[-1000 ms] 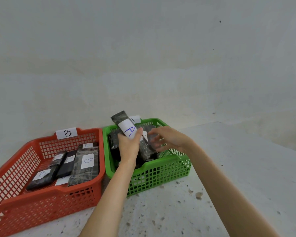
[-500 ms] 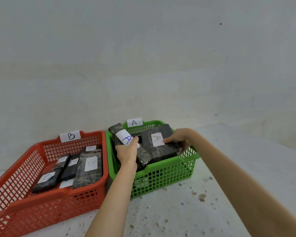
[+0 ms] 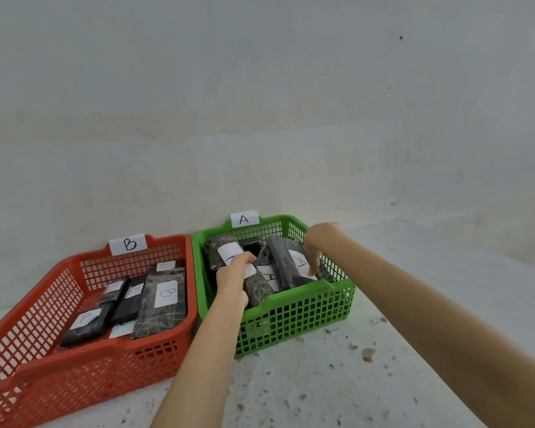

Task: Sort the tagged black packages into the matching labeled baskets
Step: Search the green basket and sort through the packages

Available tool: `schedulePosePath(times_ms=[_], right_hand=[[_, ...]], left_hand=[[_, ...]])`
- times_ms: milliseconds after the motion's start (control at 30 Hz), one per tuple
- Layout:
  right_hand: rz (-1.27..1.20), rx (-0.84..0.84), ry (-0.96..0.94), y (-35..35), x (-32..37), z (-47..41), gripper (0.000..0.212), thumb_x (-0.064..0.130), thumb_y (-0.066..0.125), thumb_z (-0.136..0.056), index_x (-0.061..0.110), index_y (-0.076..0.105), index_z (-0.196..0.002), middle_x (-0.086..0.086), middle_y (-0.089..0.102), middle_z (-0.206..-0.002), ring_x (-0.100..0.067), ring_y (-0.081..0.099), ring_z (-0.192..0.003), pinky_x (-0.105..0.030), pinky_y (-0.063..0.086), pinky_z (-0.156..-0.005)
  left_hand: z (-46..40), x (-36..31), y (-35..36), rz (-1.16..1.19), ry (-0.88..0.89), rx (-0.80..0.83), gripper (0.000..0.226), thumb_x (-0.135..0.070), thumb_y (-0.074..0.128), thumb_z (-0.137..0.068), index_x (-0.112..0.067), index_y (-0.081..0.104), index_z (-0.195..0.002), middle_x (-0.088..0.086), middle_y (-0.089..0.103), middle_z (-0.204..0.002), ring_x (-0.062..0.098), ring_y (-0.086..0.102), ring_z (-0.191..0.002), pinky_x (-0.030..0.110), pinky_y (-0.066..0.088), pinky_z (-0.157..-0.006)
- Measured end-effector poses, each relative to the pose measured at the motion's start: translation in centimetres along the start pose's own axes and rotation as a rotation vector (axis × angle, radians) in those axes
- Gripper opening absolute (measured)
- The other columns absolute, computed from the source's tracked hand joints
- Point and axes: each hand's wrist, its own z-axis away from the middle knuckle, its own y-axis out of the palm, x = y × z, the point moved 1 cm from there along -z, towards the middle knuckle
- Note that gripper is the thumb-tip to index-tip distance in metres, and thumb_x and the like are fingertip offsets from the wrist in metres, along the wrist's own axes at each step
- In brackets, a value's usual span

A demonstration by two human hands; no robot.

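Observation:
The green basket (image 3: 294, 307) carries an "A" label (image 3: 244, 219) on its back rim and holds several black packages. My left hand (image 3: 233, 278) grips a long black package (image 3: 221, 253) with a white tag, lying low at the basket's left side. My right hand (image 3: 317, 248) reaches in from the right, fingers on a black package tagged "A" (image 3: 283, 264) that leans against the right wall. The red basket (image 3: 84, 362) labeled "B" (image 3: 128, 244) on the left holds several black packages, one with a clear "B" tag (image 3: 166, 293).
Both baskets stand side by side against a pale wall on a speckled grey surface (image 3: 322, 390). The surface continues to the right of the green basket and in front of both.
My left hand has lowered its tagged package from above the rim down into the green basket. My right hand took hold of the "A" package and pressed it lower against the right wall.

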Motion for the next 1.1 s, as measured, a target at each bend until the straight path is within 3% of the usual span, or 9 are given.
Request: schedulePosePath(times_ms=[100, 167, 300, 400, 467, 633, 867, 1000, 1100], right_hand=[[-0.154, -0.348, -0.031, 0.4, 1.3, -1.0, 0.033, 0.019, 0.053, -0.091, 0.005, 0.054, -0.121, -0.011, 0.058, -0.123, -0.027, 0.061, -0.106, -0.035, 0.053, -0.086], [-0.416, -0.539, -0.136, -0.3, 2.2, -1.3, 0.032, 0.014, 0.046, -0.092, 0.003, 0.053, -0.121, -0.019, 0.051, -0.126, -0.032, 0.057, -0.108, -0.037, 0.049, -0.087], [-0.465, -0.354, -0.529, -0.6, 4.2, -1.2, 0.050, 0.044, 0.048, -0.090, 0.012, 0.049, -0.129, -0.014, 0.050, -0.133, -0.032, 0.042, -0.127, -0.049, 0.031, -0.107], [-0.191, -0.276, -0.553, 0.4, 5.6, -1.9, 0.052, 0.038, 0.047, -0.090, 0.019, 0.040, -0.138, -0.007, 0.037, -0.147, -0.028, 0.012, -0.144, -0.068, -0.001, -0.108], [-0.105, -0.252, -0.549, 0.6, 5.9, -2.2, 0.055, 0.032, 0.047, -0.090, 0.023, 0.034, -0.142, -0.001, 0.027, -0.153, -0.027, -0.001, -0.146, -0.073, -0.008, -0.103], [0.085, -0.204, -0.503, 0.6, 5.7, -1.5, 0.050, 0.021, 0.040, -0.092, 0.027, 0.034, -0.142, -0.005, 0.003, -0.158, -0.042, -0.013, -0.141, -0.074, -0.009, -0.102], [0.221, -0.278, -0.490, 1.1, 6.5, -0.7, 0.052, 0.023, 0.034, -0.092, 0.009, 0.032, -0.142, -0.016, 0.008, -0.156, -0.041, -0.012, -0.142, -0.069, -0.007, -0.107], [0.260, -0.281, -0.463, 0.3, 5.1, -0.3, 0.057, 0.053, 0.046, -0.086, 0.015, 0.055, -0.127, -0.013, 0.013, -0.156, -0.039, -0.005, -0.143, -0.067, -0.003, -0.109], [0.340, -0.286, -0.410, -1.0, 3.8, 0.2, 0.063, 0.056, 0.060, -0.076, 0.021, 0.054, -0.129, -0.011, 0.012, -0.156, -0.040, -0.003, -0.143, -0.069, 0.001, -0.108]], left_hand=[[-0.2, 0.0, 0.0, -0.014, -0.023, 0.034, 0.051, -0.008, 0.063, -0.078, 0.000, 0.048, -0.126, 0.010, 0.050, -0.087, 0.022, 0.050, -0.076, 0.031, 0.045, -0.067], [-0.5, 0.1, -0.1, -0.043, -0.039, 0.031, 0.056, -0.011, 0.063, -0.076, -0.001, 0.048, -0.129, 0.011, 0.049, -0.105, 0.027, 0.049, -0.094, 0.035, 0.044, -0.085], [-0.4, -0.2, -0.3, -0.023, -0.042, 0.040, 0.053, -0.015, 0.063, -0.074, -0.003, 0.054, -0.125, 0.012, 0.056, -0.103, 0.027, 0.053, -0.090, 0.035, 0.044, -0.082], [-0.3, -0.2, -0.4, 0.001, -0.044, 0.075, 0.057, -0.017, 0.062, -0.070, -0.003, 0.056, -0.125, 0.018, 0.057, -0.125, 0.032, 0.058, -0.108, 0.039, 0.047, -0.096], [-0.4, -0.3, -0.3, -0.015, -0.049, 0.087, 0.058, -0.018, 0.063, -0.068, -0.004, 0.057, -0.124, 0.018, 0.053, -0.132, 0.034, 0.054, -0.119, 0.045, 0.043, -0.104], [-0.2, -0.1, -0.1, -0.020, -0.048, 0.097, 0.056, -0.017, 0.063, -0.070, -0.005, 0.058, -0.124, 0.013, 0.056, -0.112, 0.028, 0.057, -0.092, 0.031, 0.048, -0.071], [-0.5, -0.1, -0.1, -0.011, 0.012, 0.016, 0.049, -0.010, 0.063, -0.075, 0.002, 0.053, -0.122, 0.013, 0.059, -0.095, 0.027, 0.056, -0.080, 0.028, 0.044, -0.061], [-0.9, 0.2, -0.5, -0.007, 0.087, -0.117, 0.054, -0.009, 0.064, -0.082, 0.004, 0.040, -0.128, 0.018, 0.055, -0.111, 0.027, 0.053, -0.094, 0.034, 0.042, -0.077], [-1.1, 0.1, -0.5, -0.007, 0.041, -0.132, 0.055, -0.015, 0.058, -0.089, 0.005, 0.035, -0.134, 0.021, 0.050, -0.131, 0.031, 0.051, -0.114, 0.038, 0.040, -0.089]])
